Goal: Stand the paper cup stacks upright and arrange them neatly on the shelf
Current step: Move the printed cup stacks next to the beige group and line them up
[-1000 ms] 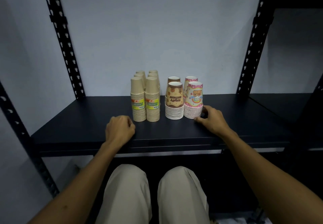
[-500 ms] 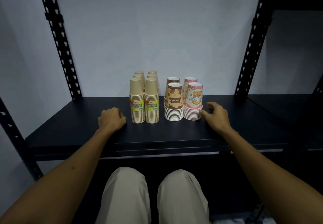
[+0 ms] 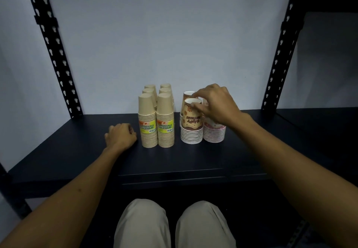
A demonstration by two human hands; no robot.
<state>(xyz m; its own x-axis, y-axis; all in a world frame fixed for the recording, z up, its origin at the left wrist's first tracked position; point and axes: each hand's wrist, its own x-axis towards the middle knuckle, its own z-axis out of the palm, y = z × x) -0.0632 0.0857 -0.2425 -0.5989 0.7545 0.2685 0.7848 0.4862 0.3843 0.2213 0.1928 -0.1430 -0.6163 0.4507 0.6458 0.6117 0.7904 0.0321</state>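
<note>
While my right hand [image 3: 215,104] hovers over the pink stack [image 3: 214,133], fingers loosely spread and fingertips touching the brown stack [image 3: 191,123] rim, I'd nudge lightly, top only, avoiding toppling. Left hand [image 3: 121,136] rests curled, empty, on shelf [image 3: 77,151]. Kraft stacks [image 3: 156,120] stand upright at left, printed stacks just right, mid-shelf.

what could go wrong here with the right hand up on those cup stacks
The right hand reaches over the pink stack with fingertips at the top of the front brown stack. The stacks stand close together, so a sideways nudge may tip one into its neighbours. The wrist could also drag the pink stack. The left hand rests beside the tan stacks, steadying nothing.
</note>
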